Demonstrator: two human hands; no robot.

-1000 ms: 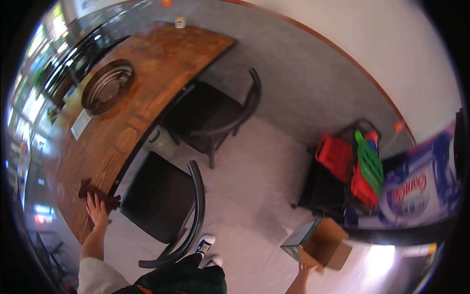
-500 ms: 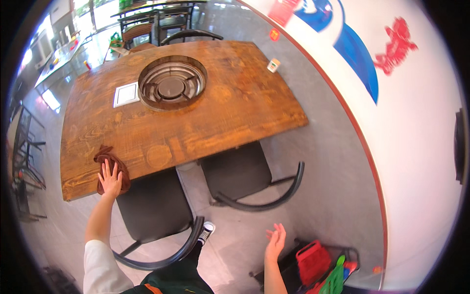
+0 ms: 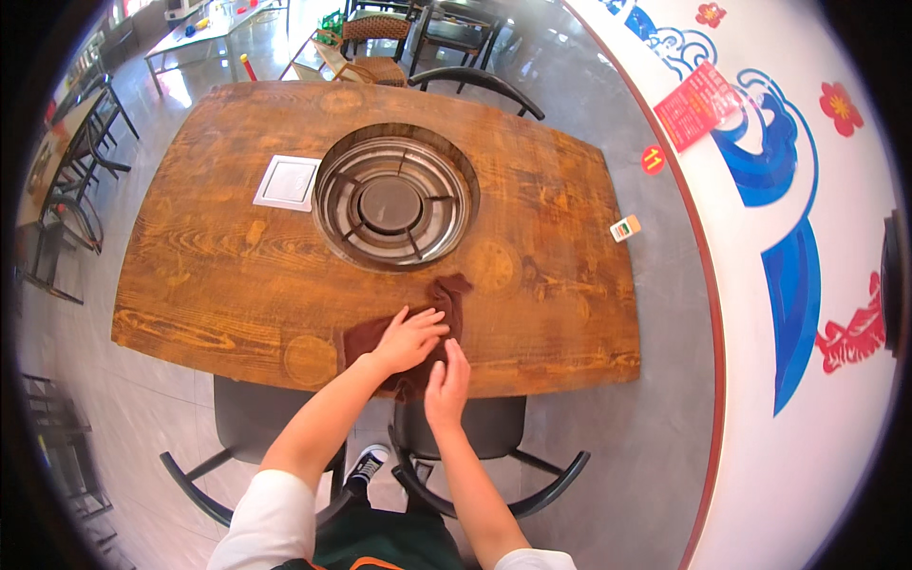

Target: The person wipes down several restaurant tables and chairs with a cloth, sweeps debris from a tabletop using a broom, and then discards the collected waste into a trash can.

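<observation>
Centrally placed along the near side of a brown wooden table (image 3: 218,275): a dark red-brown cloth (image 3: 366,336), creased and partly bunched, with one twisted end pointing away toward a round metal burner (image 3: 391,206) sunk into the tabletop. On top of the cloth, palm down, the left hand (image 3: 410,342), fingers nearly straight and only slightly apart, laid over the fabric rather than visibly curled around any of it. Close beside it, nearer the table edge, the right hand (image 3: 448,388), turned on its side, fingers long and straight, thumb side hard to make out, nothing visible in its hold. Contact between right hand and cloth: impossible to tell from this steep, bent view.

Just changed: the place of the cloth, from the near left corner of the table to the near middle, with the left hand on it both times; also the place of the right hand, from well out to the right to right next to the left. Meaning, as a judgement: a different stretch of wood under the cloth, and both hands within easy reach of it.

Around this: a white square panel (image 3: 287,182) left of the burner, a small box (image 3: 625,228) at the right edge, two black chairs (image 3: 266,418) below the near side.
</observation>
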